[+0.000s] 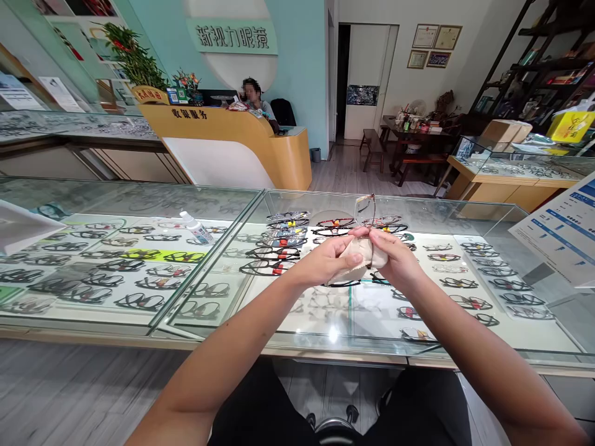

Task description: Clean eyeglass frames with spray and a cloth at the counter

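Over the glass counter, both my hands are close together around a pair of eyeglasses [365,204] and a pale cleaning cloth [367,249]. My left hand [325,257] is closed on the cloth, its thumb pressed across the near side. With bent fingers, my right hand [398,259] grips the eyeglasses, and some cloth lies against its fingertips. One lens sticks up above the fingers; the other part of the frame is hidden by cloth and hands. Beside my left hand, several eyeglasses [274,253] lie in a column on the glass top.
A white spray bottle [196,228] stands on the glass top at left. Rows of frames [142,300] show under the glass. A printed sheet [564,229] rises at right, a white paper [23,229] at left. A person [255,96] sits behind the wooden reception desk [292,158].
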{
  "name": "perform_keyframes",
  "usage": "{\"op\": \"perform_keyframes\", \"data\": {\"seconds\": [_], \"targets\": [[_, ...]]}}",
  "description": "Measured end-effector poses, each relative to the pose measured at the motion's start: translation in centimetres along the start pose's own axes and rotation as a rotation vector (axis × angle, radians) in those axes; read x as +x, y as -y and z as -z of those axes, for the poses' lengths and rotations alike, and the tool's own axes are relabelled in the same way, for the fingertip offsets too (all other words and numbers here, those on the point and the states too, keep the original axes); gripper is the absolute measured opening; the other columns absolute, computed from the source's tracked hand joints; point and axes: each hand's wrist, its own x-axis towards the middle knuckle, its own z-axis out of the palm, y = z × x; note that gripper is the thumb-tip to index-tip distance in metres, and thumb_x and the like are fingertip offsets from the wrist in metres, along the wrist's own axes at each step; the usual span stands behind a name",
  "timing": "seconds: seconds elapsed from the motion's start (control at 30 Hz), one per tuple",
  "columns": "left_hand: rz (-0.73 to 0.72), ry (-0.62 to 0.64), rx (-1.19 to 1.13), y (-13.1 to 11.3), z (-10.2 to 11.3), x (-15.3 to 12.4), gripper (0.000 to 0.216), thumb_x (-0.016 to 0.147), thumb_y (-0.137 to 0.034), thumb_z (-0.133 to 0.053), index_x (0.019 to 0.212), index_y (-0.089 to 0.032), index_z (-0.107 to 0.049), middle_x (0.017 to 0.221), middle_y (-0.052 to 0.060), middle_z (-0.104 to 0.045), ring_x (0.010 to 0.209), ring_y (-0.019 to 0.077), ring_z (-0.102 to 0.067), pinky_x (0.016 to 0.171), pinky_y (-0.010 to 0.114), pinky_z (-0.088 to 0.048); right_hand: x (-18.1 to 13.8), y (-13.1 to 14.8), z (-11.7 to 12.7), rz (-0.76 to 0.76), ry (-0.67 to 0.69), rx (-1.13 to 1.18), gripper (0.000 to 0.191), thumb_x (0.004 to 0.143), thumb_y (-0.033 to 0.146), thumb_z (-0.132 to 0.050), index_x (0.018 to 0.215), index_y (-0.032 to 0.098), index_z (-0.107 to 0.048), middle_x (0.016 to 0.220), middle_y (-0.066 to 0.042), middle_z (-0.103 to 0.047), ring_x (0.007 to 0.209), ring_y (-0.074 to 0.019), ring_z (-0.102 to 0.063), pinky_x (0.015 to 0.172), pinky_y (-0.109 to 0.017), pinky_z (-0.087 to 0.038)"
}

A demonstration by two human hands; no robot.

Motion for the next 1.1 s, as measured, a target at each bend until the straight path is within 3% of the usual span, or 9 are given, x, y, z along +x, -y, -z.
{"op": "perform_keyframes", "data": {"seconds": [0.13, 0.27, 0.43, 0.73, 0.9, 1.1], "targets": [[0.006, -0.068, -0.009, 0.6, -0.5, 0.2, 0.058, 0.084, -0.063, -0.088, 0.109, -0.013, -0.071, 0.084, 0.002, -0.063, 0.070, 0.0114, -0.052, 0.063, 0.023, -0.040, 0.2, -0.3, 0.2, 0.002, -0.004, 0.045, 0.035, 0.090, 0.056, -0.082, 0.108, 0.026, -0.084, 0.128, -0.007, -0.079, 0.105, -0.0244, -0.072, 0.087, -0.033, -0.056], [-0.004, -0.154, -0.013, 1.4, -1.3, 0.5, 0.060, 0.084, -0.067, -0.087, 0.108, -0.013, -0.074, 0.084, 0.002, -0.065, 0.068, 0.0108, -0.050, 0.062, 0.023, -0.037, 0.4, -0.2, 0.2, 0.030, -0.022, 0.103, 0.036, 0.089, 0.056, -0.084, 0.112, 0.028, -0.082, 0.125, -0.006, -0.078, 0.110, -0.0244, -0.072, 0.094, -0.035, -0.058], [-0.034, -0.243, -0.011, 1.9, -1.8, 0.6, 0.059, 0.083, -0.069, -0.086, 0.099, -0.014, -0.074, 0.084, 0.003, -0.067, 0.070, 0.0118, -0.053, 0.065, 0.024, -0.041, 0.3, -0.2, -0.1, 0.035, -0.021, 0.018, 0.042, 0.088, 0.060, -0.084, 0.113, 0.027, -0.081, 0.128, -0.008, -0.079, 0.122, -0.0271, -0.071, 0.103, -0.038, -0.056], [-0.070, -0.359, -0.082, 2.1, -2.3, 0.9, 0.057, 0.079, -0.068, -0.090, 0.091, -0.014, -0.074, 0.078, 0.001, -0.066, 0.068, 0.0114, -0.056, 0.065, 0.024, -0.043, -0.1, -1.5, -1.2, 0.027, -0.066, -0.029, 0.046, 0.093, 0.065, -0.076, 0.122, 0.030, -0.080, 0.136, -0.007, -0.078, 0.121, -0.0279, -0.071, 0.099, -0.038, -0.058], [-0.082, -0.431, -0.148, 2.3, -2.3, 1.0, 0.065, 0.075, -0.068, -0.094, 0.111, -0.016, -0.075, 0.075, -0.002, -0.068, 0.063, 0.0097, -0.056, 0.063, 0.022, -0.043, -0.1, -2.5, -0.9, 0.109, -0.053, -0.133, 0.039, 0.098, 0.062, -0.072, 0.116, 0.029, -0.083, 0.134, -0.006, -0.077, 0.130, -0.0276, -0.066, 0.109, -0.038, -0.053], [-0.069, -0.367, -0.075, 2.4, -1.6, 0.8, 0.061, 0.086, -0.076, -0.080, 0.097, -0.017, -0.073, 0.068, -0.001, -0.065, 0.059, 0.0117, -0.055, 0.058, 0.024, -0.042, -0.2, -1.7, -0.8, 0.158, -0.003, -0.144, 0.035, 0.098, 0.058, -0.074, 0.112, 0.029, -0.086, 0.128, -0.006, -0.078, 0.136, -0.0278, -0.063, 0.121, -0.041, -0.046]]}}
